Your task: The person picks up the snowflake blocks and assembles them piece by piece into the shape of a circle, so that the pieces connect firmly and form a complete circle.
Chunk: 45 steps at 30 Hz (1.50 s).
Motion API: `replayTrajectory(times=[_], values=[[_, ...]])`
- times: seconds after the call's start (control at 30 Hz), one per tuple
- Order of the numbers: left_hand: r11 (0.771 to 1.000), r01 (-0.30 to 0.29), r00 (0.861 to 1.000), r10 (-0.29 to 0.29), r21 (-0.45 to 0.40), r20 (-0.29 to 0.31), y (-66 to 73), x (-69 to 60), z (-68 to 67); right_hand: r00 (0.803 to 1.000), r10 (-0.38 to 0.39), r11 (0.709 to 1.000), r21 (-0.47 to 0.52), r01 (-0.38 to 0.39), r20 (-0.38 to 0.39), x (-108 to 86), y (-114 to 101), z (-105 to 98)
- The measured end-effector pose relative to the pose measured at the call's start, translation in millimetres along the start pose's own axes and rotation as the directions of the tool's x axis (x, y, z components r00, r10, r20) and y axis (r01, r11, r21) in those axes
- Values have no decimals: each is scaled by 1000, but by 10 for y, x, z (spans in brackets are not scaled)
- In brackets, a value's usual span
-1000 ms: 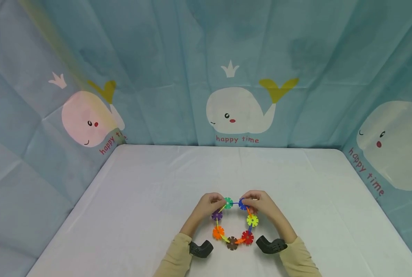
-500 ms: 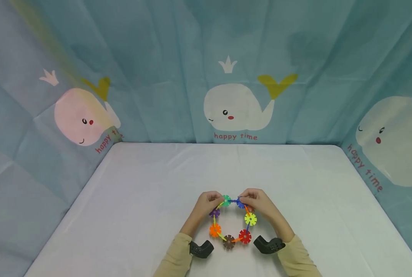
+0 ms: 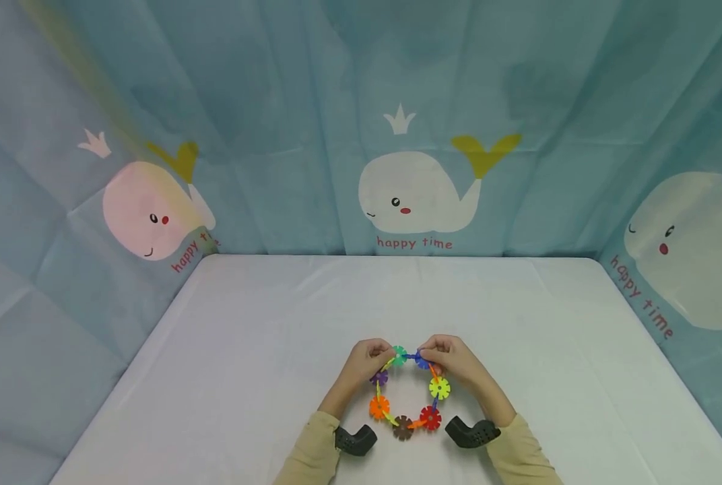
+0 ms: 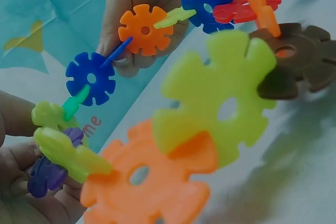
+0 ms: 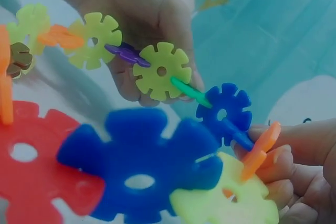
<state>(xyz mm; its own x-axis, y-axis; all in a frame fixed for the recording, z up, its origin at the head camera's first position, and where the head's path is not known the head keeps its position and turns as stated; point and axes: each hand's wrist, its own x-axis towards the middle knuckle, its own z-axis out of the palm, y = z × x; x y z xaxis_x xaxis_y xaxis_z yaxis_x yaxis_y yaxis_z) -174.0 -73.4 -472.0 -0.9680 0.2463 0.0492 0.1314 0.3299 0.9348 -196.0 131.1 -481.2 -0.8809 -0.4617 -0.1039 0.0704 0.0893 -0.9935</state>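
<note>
A closed ring of colourful notched plastic snowflake discs hangs between both hands in the head view. My left hand (image 3: 366, 358) pinches it at the upper left, by the green disc (image 3: 400, 356) and the purple disc (image 3: 379, 378). At the upper right, my right hand (image 3: 454, 357) pinches it by the blue disc (image 3: 422, 360). The yellow disc (image 3: 439, 388), red disc (image 3: 430, 418), brown disc (image 3: 403, 428) and orange disc (image 3: 379, 407) form the near side. Large in the left wrist view are a yellow-green disc (image 4: 205, 87) and an orange disc (image 4: 131, 187). Fingers partly hide the gripped links.
A white-covered table (image 3: 264, 323) lies under the hands. Blue curtains (image 3: 288, 135) with printed whales stand behind it and at both sides. Each wrist carries a black device, on the left (image 3: 355, 440) and on the right (image 3: 473, 432).
The near part of the ring has swung slightly left. The head view shifts a little up and down. Both hands keep their grip in nearly the same place.
</note>
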Motion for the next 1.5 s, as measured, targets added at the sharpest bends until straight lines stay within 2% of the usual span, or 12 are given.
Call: replayTrajectory(times=[0.1,0.23,0.4,0.57,0.7,0.8,1.0,1.1,1.2,1.3,1.37,1.5], values=[[997,9,1000,-8,-83,19,85,-18,-38,1000,-3,1000,26,3,-1,25,24,-8],[977,86,996,-79,-195,44,-75,52,-59,1000,-1,993,118,-1,15,68,71,-28],[923,185,983,-177,-337,54,-237,129,-137,998,49,964,262,-40,-28,91,121,-81],[902,249,969,-227,-353,103,-281,174,-233,980,112,923,384,-42,-163,102,153,-149],[888,282,959,-246,-363,142,-275,170,-255,970,137,893,448,-34,-199,105,167,-170],[887,269,963,-247,-375,108,-301,182,-236,970,144,880,474,-34,-197,108,174,-174],[886,205,974,-228,-415,-6,-342,217,-193,965,171,872,486,-54,-199,120,193,-195],[882,198,969,-243,-428,-53,-328,227,-182,962,181,887,457,-69,-205,121,207,-202],[885,191,965,-248,-425,-82,-336,235,-163,965,167,924,374,-81,-203,118,226,-196],[909,185,967,-236,-373,-98,-388,243,-132,963,141,965,248,-82,-229,114,259,-177],[927,178,969,-224,-331,-106,-433,244,-105,952,124,984,157,-82,-279,114,283,-159],[942,176,966,-221,-286,-132,-501,247,-61,928,58,994,-64,-88,-367,119,323,-126]])
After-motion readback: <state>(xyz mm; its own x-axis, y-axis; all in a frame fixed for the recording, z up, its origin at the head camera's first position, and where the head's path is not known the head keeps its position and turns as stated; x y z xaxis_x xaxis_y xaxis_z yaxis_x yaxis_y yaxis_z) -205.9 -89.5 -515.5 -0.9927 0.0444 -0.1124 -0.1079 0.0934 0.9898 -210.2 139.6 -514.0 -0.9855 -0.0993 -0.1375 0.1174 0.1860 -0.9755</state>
